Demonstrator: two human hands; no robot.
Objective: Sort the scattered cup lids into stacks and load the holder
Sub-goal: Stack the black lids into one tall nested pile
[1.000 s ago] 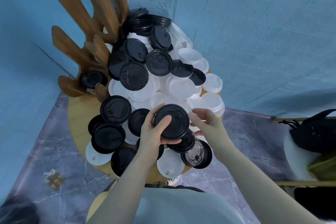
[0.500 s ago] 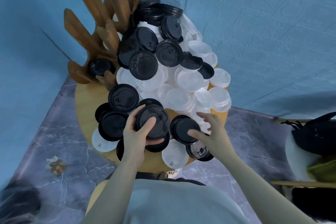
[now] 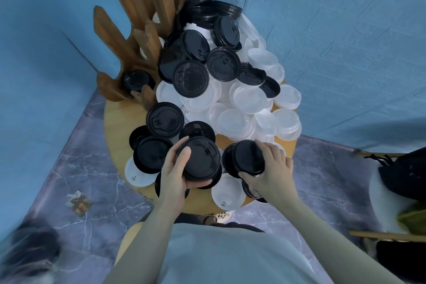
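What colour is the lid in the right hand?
Black; the right hand grips a black lid, clearest in the head view.

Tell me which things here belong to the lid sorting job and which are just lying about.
Job: black lids, white lids, wooden holder, left hand, right hand.
Lying about: black bag, card on floor, sandal.

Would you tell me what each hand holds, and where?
Left hand grips a black lid by its rim; right hand grips another black lid at its near edge.
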